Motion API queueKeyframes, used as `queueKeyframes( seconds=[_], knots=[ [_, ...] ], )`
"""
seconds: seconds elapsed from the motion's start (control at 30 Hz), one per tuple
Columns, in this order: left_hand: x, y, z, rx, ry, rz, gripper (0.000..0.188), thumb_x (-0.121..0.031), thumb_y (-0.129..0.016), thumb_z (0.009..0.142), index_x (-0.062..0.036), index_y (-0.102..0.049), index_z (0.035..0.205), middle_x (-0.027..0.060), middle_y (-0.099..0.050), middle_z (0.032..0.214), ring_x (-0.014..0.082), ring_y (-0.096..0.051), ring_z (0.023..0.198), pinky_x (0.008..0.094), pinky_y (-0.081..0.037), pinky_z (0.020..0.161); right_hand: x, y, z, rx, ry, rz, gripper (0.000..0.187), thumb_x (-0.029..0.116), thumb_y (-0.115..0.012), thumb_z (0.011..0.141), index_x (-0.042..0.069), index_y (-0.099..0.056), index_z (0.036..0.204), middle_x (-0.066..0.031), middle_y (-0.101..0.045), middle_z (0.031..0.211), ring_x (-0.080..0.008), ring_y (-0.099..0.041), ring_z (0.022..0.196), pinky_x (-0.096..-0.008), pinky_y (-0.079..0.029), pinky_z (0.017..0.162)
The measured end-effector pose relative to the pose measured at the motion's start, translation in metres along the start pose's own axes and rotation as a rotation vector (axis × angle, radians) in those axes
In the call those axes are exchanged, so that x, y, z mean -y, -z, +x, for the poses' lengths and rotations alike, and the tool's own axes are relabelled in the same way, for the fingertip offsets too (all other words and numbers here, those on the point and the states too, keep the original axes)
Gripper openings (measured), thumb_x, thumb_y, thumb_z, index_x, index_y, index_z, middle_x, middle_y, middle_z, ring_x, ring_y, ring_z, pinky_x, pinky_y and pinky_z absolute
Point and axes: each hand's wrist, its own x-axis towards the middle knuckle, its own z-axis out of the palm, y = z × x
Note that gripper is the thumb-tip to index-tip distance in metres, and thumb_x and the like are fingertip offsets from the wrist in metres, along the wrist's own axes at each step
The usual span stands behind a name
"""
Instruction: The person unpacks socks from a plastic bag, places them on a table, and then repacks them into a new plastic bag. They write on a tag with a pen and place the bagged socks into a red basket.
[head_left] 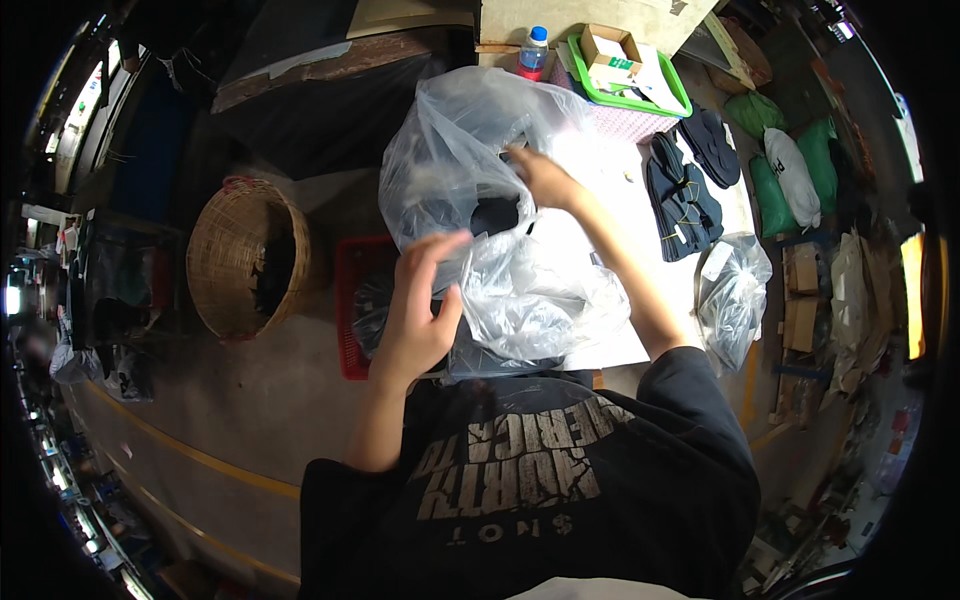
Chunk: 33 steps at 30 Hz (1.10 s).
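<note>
A large clear plastic bag (440, 140) lies bunched on the white tabletop, with dark contents (496, 214) showing through its opening. At the bag's right side, my right hand (545, 180) has its fingers bent against the plastic film, closed on it; the fingertips are slightly blurred. My left hand (420, 310) is raised at the bag's near left edge, thumb and fingers apart, with nothing in it. Crumpled clear plastic (540, 300) spreads between my arms, over something dark near my body.
Right of the bag are stacked dark textile bundles (682, 195) and a filled clear bag (735, 300). A green tray (625, 98) on a pink basket (630, 122) and a bottle (533, 55) stand behind. A red crate (357, 363) and a wicker basket (225, 260) stand left.
</note>
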Motion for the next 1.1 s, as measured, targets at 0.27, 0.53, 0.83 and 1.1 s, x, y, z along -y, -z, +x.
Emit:
queueKeyframes(
  seconds=[0.27, 0.53, 0.83, 1.1],
  knots=[
    [0.048, -0.025, 0.028, 0.285, 0.347, -0.357, 0.067, -0.034, -0.054, 0.111, 0.0020, -0.030, 0.162, 0.0206, -0.068, 0.119, 0.0221, -0.068, 0.086, 0.0336, -0.052, 0.090, 0.040, -0.018, 0.026, 0.494, -0.128, -0.386, 0.036, 0.031, -0.069, 0.089, 0.016, -0.074, 0.122, -0.0123, -0.075, 0.123, -0.0352, -0.069, 0.118, -0.0681, -0.043, 0.098],
    [0.049, 0.030, 0.052, -0.124, 0.123, -0.935, 0.085, -0.048, -0.064, 0.099, 0.0070, -0.036, 0.157, 0.0024, -0.055, 0.089, 0.0093, -0.044, 0.076, 0.0272, -0.038, 0.074, -0.035, 0.013, 0.126, -0.364, 0.339, -0.229, 0.055, 0.000, -0.060, 0.080, 0.006, -0.063, 0.134, -0.0271, -0.070, 0.121, -0.0461, -0.065, 0.116, -0.0504, -0.051, 0.104],
    [0.042, 0.050, 0.055, -0.321, 0.068, -0.896, 0.094, -0.044, -0.065, 0.096, -0.0038, -0.019, 0.167, 0.0124, -0.056, 0.115, 0.0164, -0.051, 0.088, 0.0335, -0.040, 0.084, -0.044, -0.011, 0.151, -0.325, 0.161, -0.667, 0.058, 0.032, -0.067, 0.090, 0.024, -0.057, 0.147, -0.0130, -0.063, 0.145, -0.0347, -0.054, 0.137, -0.0521, -0.043, 0.111],
    [0.043, 0.049, 0.062, -0.300, 0.090, -0.935, 0.088, -0.041, -0.061, 0.098, -0.0063, -0.019, 0.167, 0.0140, -0.057, 0.115, 0.0174, -0.052, 0.089, 0.0355, -0.040, 0.088, -0.071, 0.000, 0.164, 0.014, 0.327, -0.359, 0.029, 0.035, -0.070, 0.088, 0.017, -0.077, 0.110, -0.0162, -0.076, 0.110, -0.0381, -0.070, 0.108, -0.0508, -0.054, 0.092]
  ],
)
